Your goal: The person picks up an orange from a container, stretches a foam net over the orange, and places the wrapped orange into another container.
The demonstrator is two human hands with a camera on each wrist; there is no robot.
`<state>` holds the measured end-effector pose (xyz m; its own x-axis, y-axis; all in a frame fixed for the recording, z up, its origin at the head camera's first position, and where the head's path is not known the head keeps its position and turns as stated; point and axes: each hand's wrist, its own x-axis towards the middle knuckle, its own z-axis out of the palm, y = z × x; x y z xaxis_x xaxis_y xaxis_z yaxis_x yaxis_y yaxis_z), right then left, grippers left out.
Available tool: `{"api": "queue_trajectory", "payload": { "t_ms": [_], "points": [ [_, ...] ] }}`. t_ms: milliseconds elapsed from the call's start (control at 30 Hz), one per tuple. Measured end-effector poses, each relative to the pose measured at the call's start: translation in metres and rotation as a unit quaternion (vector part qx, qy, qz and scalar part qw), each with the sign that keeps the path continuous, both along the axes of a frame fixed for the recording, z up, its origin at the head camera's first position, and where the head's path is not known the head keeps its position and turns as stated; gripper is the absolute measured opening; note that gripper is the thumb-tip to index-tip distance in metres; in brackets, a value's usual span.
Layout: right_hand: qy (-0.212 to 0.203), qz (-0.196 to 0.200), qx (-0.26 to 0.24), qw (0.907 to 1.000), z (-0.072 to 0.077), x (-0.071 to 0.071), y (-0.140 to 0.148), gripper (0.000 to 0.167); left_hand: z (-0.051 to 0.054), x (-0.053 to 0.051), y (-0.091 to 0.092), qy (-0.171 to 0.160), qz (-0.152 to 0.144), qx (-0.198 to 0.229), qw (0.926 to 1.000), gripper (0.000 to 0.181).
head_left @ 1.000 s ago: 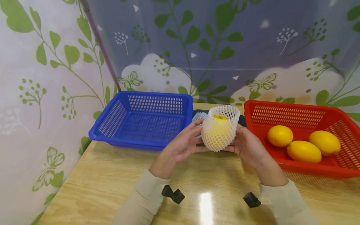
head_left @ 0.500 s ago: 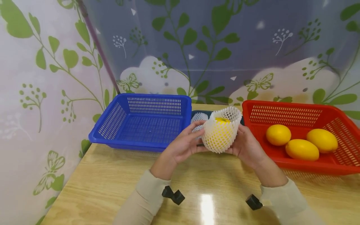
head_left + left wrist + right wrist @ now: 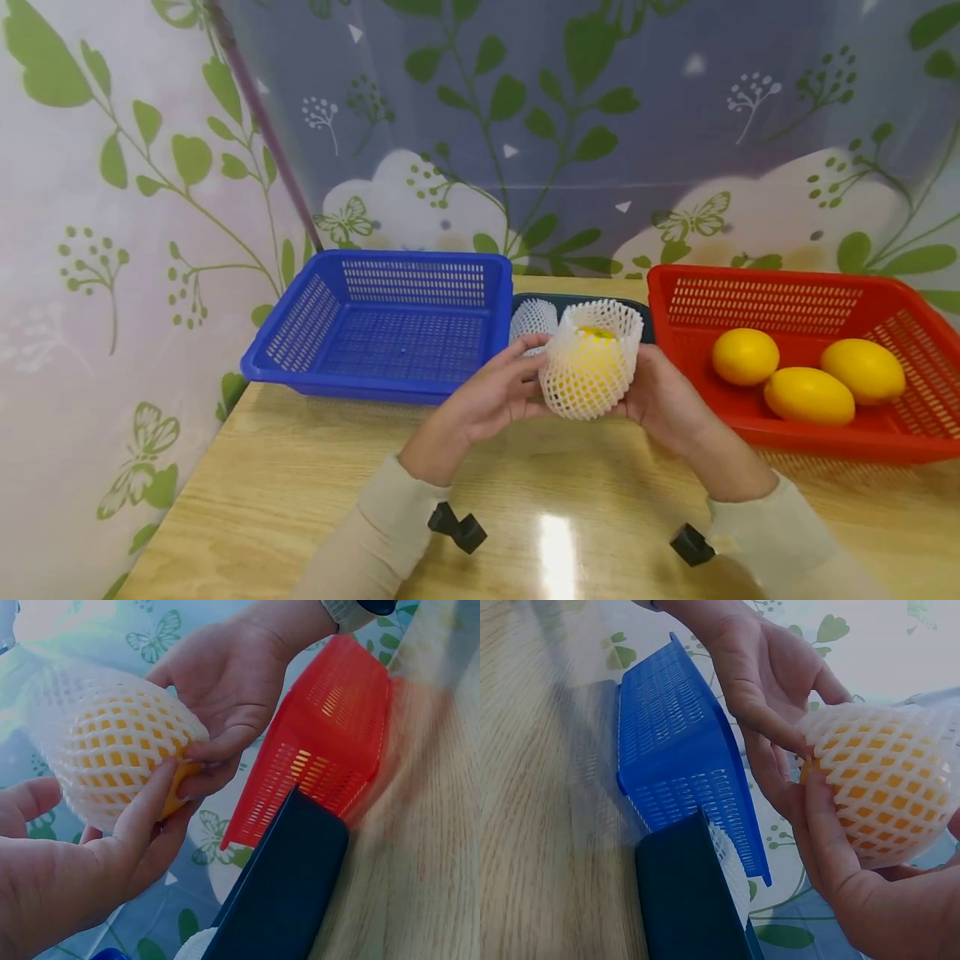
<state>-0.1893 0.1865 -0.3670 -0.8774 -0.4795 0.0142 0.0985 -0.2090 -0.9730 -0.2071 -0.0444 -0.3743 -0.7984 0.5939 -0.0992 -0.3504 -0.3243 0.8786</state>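
Between both hands is an oval yellow fruit (image 3: 588, 362) in a white foam net sleeve (image 3: 630, 321), held above the table. The sleeve's wide mouth points up and shows the fruit's top. My left hand (image 3: 491, 392) grips its left side, fingers curved round the net. On the opposite side, my right hand (image 3: 663, 400) grips it, partly hidden behind the fruit. In the left wrist view, bare yellow skin shows at the fruit's lower end, where fingertips (image 3: 169, 780) of both hands meet the net's edge.
A blue basket (image 3: 378, 387) stands at the left. Several yellow fruits, one of them here (image 3: 810, 396), lie in a red basket (image 3: 832, 442) at the right. Behind the hands, a dark teal tray (image 3: 647, 321) holds another white foam net (image 3: 534, 321). A patterned curtain hangs behind.
Both hands have lowered the netted fruit slightly toward the person, so more of the tray behind shows. The grip stays on both sides of the fruit.
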Motion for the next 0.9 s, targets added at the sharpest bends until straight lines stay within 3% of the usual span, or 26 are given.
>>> {"api": "queue_trajectory", "payload": {
  "t_ms": [300,600,900],
  "points": [
    [-0.019,0.001,0.018,0.9997,-0.003,0.001,0.003,0.032,0.001,0.001,0.001,-0.006,-0.003,-0.017,0.9998,0.039],
    [-0.056,-0.016,0.013,0.9982,-0.009,0.004,0.002,0.041,-0.002,0.003,0.002,-0.011,0.002,-0.016,0.9998,0.027],
    [-0.055,0.016,-0.007,0.9983,-0.015,0.008,0.001,0.036,-0.008,0.003,-0.001,-0.01,-0.001,-0.023,0.9997,0.019]
  ]
}}
